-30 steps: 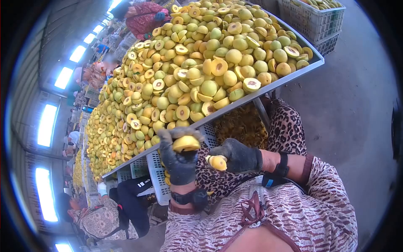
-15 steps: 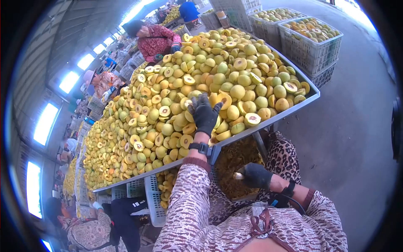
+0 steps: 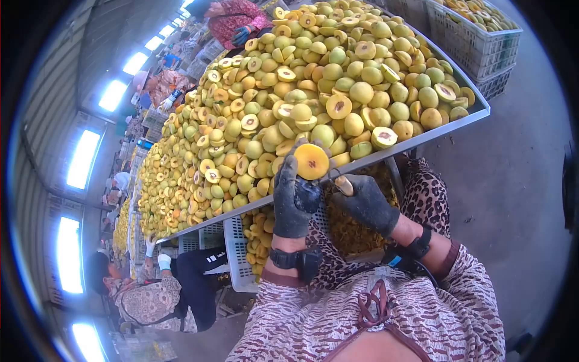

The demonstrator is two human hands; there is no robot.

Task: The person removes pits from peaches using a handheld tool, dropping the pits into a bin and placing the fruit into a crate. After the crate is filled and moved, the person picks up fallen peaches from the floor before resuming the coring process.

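In my gloved left hand I hold a peach half, its orange cut face turned up and a reddish pit hollow in the middle. My gloved right hand is closed around the wooden handle of a small pitting tool. The tool's thin curved metal end points at the peach half, right by its edge. Both hands are over the near edge of a metal-rimmed table, which bears a large heap of yellow-green peach halves.
Below the table are a container of brown scraps and a light plastic crate with peaches. Stacked crates of fruit stand at the far right. One co-worker is across the heap; another person sits at the left.
My left hand has come back from the heap with a peach half in it. My right hand has risen with the tool to meet it, and the view has tilted down.
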